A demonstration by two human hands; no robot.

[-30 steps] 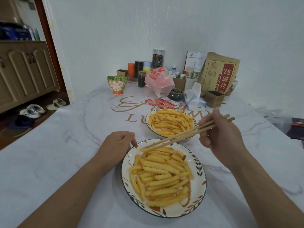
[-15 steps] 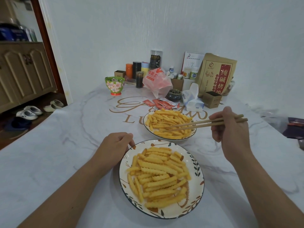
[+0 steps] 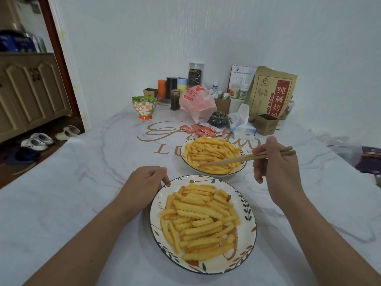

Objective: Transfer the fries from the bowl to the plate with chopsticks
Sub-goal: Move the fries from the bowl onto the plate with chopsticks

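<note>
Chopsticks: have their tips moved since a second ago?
Yes. The chopsticks tips went from over the plate rim back to the fries in the bowl.

Left hand (image 3: 144, 182) rests loosely curled on the table, forearm extended forward. Right hand (image 3: 276, 168), raised, pinches chopsticks (image 3: 237, 159) between thumb and fingers.

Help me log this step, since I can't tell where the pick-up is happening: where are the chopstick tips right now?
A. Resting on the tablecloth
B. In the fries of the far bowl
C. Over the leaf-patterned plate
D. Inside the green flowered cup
B: the chopsticks, held by the right hand, slant down so their tips sit among the fries in the bowl.
</note>
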